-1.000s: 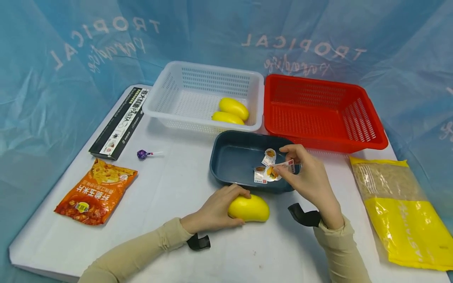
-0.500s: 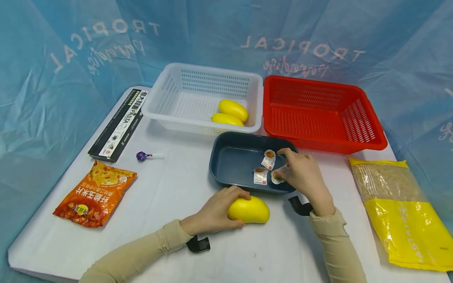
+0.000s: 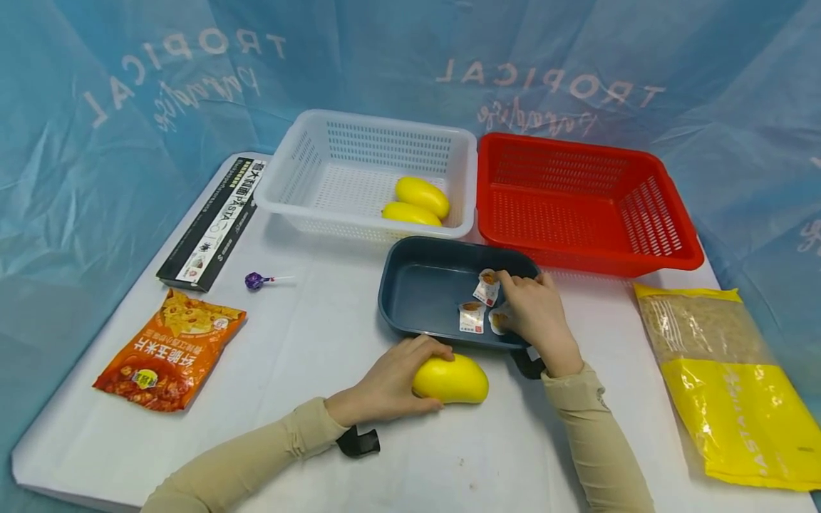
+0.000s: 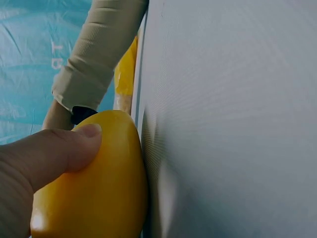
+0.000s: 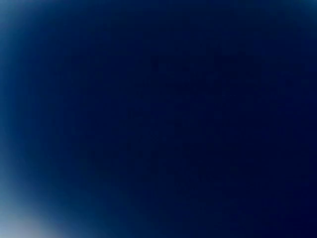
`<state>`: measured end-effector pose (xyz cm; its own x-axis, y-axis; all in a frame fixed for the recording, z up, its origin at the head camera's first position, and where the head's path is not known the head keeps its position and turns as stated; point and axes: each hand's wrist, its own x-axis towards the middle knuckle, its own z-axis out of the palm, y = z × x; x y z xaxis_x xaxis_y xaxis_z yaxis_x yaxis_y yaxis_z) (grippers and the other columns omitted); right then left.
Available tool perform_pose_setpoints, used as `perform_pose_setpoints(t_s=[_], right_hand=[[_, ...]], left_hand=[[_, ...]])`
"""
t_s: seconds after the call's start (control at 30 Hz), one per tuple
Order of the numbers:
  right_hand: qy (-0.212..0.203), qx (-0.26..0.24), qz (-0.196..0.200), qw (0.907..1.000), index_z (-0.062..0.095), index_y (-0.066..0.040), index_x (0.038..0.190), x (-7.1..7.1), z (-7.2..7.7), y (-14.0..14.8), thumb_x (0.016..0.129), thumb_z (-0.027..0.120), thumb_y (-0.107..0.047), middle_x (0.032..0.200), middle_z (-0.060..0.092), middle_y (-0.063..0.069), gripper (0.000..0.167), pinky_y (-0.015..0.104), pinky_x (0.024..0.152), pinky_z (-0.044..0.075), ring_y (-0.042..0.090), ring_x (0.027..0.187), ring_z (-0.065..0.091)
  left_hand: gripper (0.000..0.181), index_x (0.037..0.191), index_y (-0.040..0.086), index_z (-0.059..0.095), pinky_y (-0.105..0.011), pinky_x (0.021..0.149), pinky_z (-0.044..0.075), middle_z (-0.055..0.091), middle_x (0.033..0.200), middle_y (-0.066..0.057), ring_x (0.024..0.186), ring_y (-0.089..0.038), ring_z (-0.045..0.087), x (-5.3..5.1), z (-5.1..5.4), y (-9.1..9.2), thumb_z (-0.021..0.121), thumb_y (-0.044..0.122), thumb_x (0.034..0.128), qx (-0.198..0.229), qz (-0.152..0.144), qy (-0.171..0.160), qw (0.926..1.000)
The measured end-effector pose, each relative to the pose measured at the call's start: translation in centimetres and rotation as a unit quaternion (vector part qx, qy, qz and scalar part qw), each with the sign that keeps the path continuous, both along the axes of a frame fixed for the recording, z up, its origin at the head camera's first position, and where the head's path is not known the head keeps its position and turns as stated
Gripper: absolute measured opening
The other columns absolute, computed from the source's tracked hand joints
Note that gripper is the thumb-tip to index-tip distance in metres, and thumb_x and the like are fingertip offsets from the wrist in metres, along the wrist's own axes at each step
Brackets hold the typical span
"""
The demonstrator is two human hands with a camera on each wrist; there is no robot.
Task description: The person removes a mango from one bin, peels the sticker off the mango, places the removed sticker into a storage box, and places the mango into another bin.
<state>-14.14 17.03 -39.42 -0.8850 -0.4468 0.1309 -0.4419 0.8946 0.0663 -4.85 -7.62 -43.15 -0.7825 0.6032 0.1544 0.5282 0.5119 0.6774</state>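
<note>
In the head view my left hand (image 3: 390, 381) grips a smooth yellow mango (image 3: 457, 379) on the table, in front of the dark blue tray (image 3: 413, 260). The left wrist view shows the thumb (image 4: 81, 146) pressed along the mango's side. My right hand (image 3: 537, 313) reaches into the tray's right end. Its index finger extends to the upper of several small printed food labels (image 3: 485, 291); its thumb is hidden. Another label (image 3: 471, 317) lies to the left, and a third (image 3: 497, 320) is partly covered by the hand. The right wrist view is dark blue blur.
Behind the tray stand a white basket (image 3: 301, 209) with two yellow mangoes (image 3: 422, 197) and a red basket (image 3: 584, 260). A pasta box (image 3: 212, 226), lollipop (image 3: 255, 281) and orange snack bag (image 3: 168, 353) lie left. A yellow pasta bag (image 3: 734, 399) lies right.
The right hand has lowered a label into the tray, then shifted left with its index finger onto the upper label. The left hand and mango have stayed in place.
</note>
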Motion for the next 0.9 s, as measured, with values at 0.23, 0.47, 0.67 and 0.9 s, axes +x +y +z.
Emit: perform_pose_setpoints(t_s=[0.23,0.47,0.67,0.9], right_hand=[[0.019,0.008,-0.005,0.9998,0.057,-0.003,0.119,0.19,-0.11,-0.39,0.058,0.093,-0.024,0.094,0.071,0.016,0.074,0.04,0.073,0.04,0.03,0.081,0.066],[0.014,-0.008,-0.018,0.9997,0.056,-0.003,0.122,0.4,-0.16,-0.5,0.058,0.093,-0.021,0.103,0.068,0.02,0.076,0.041,0.076,0.041,0.035,0.089,0.061],[0.002,-0.021,-0.029,0.9994,0.054,-0.005,0.129,0.25,-0.12,-0.45,0.061,0.092,-0.023,0.104,0.06,0.021,0.08,0.043,0.079,0.043,0.036,0.093,0.055],[0.013,-0.08,-0.019,0.9966,0.05,-0.007,0.136,0.75,0.13,-0.45,0.068,0.089,-0.025,0.111,0.056,0.021,0.08,0.047,0.084,0.048,0.037,0.103,0.052]], left_hand=[[0.062,0.126,0.018,0.052,-0.039,0.099,0.045,0.056,0.128,0.001,0.115,-0.017,0.053,0.02,0.03,-0.08,0.084,0.028,0.073,-0.001,-0.003,0.006,1.0],[0.062,0.127,0.018,0.052,-0.04,0.099,0.044,0.056,0.129,0.001,0.116,-0.017,0.052,0.09,0.17,-0.11,0.083,0.028,0.0745,-0.006,-0.003,0.0,1.0],[0.063,0.129,0.019,0.05,-0.041,0.099,0.044,0.055,0.13,0.002,0.117,-0.017,0.052,-0.04,0.36,-0.12,0.082,0.029,0.0753,-0.013,-0.004,-0.003,0.9999],[0.064,0.131,0.019,0.049,-0.043,0.097,0.045,0.055,0.132,0.001,0.119,-0.018,0.053,0.12,0.76,-0.25,0.082,0.028,0.0761,-0.021,-0.008,0.002,0.9997]])
